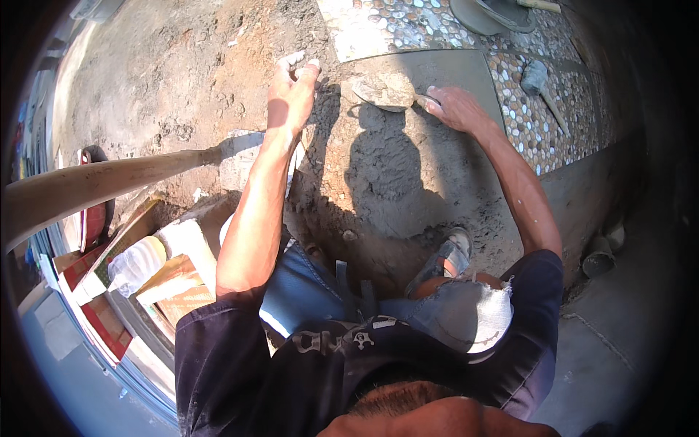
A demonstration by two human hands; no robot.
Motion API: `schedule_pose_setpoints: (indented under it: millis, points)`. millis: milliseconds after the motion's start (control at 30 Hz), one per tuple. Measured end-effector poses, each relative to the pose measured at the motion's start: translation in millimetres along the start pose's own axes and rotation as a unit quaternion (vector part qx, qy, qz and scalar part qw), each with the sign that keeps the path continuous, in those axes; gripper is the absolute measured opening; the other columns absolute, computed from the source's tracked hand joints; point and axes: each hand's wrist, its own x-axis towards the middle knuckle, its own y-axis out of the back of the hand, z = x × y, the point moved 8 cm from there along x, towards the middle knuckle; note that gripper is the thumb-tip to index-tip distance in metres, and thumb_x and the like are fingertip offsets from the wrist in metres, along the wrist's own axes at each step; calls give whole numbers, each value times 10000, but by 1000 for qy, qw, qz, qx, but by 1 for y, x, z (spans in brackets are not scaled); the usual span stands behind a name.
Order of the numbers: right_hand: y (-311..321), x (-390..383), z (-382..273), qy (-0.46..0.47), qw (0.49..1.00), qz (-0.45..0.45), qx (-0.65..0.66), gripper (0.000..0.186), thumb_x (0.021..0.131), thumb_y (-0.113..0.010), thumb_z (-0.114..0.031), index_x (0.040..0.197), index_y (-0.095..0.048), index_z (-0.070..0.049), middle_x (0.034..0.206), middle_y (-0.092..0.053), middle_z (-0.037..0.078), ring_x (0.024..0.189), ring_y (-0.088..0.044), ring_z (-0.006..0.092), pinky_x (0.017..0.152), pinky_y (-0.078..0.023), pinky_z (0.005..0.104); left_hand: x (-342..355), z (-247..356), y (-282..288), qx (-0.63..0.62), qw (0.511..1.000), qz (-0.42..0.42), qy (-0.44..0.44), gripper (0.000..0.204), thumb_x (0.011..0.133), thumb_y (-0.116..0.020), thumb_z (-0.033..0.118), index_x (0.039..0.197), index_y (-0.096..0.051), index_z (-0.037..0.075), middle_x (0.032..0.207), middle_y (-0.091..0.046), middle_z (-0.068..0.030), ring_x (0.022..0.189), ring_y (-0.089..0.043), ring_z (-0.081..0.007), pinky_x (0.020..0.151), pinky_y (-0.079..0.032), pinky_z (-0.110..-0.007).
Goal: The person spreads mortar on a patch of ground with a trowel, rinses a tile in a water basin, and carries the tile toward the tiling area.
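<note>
My right hand (459, 109) is closed around the handle of a trowel (384, 92), whose blade carries grey-brown mortar above the rough ground. The blade's shadow falls on the loose damp mortar (393, 167) below. To its left, my left hand (293, 93) is held over the bare ground with its fingers curled in and whitish at the tips. Whether anything is between those fingers I cannot make out. Beyond the trowel and toward my right hand lies a smooth grey mortar patch (455, 69), bordering pebble-faced tiles (524, 124).
A mallet (535, 79) lies on the tiles, with a grey basin (495, 16) farther back. From the left, a long wooden handle (109, 186) crosses toward my left forearm. Cartons (193, 247) and a clear plastic container (138, 264) sit at lower left. Cups (598, 258) stand at right.
</note>
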Motion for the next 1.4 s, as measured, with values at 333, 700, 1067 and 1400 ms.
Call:
schedule_pose_setpoints:
  millis: [333, 700, 1067, 1400]
  points:
    - [-36, -69, -19, -124, 991, -45, 25, 394, 920, -485, -336, 1111, -567, 0, 985, -626, 246, 918, -597, 419, 796, -462, 500, -7, 7, -11, -63, 997, -33, 42, 494, 912, -539, 309, 1290, -399, 23, 1136, -610, -165, 948, -603, -230, 796, -480, -358]
    - [-48, -41, 7, 66, 979, -149, -125, 345, 894, -514, -386, 1105, -580, -121, 1002, -611, 130, 911, -602, 350, 774, -483, 452, -8, 2, -7, -75, 995, -38, 58, 517, 911, -541, 317, 1307, -382, 25, 1136, -606, -167, 962, -595, -227, 804, -474, -358]
    - [-46, 59, -7, 20, 990, -105, -93, 391, 927, -430, -413, 1054, -591, -80, 909, -645, 177, 855, -614, 351, 751, -485, 456, 2, -5, -13, 4, 1000, -23, 6, 518, 914, -537, 321, 1315, -382, 31, 1139, -614, -151, 941, -600, -202, 789, -472, -336]
    - [-68, -25, 2, -135, 972, -62, 184, 401, 962, -348, -282, 1019, -556, 56, 897, -619, 254, 802, -646, 329, 725, -474, 445, -12, 11, -13, -75, 994, -49, 58, 552, 905, -551, 341, 1319, -378, 18, 1145, -609, -167, 955, -600, -215, 797, -472, -337]
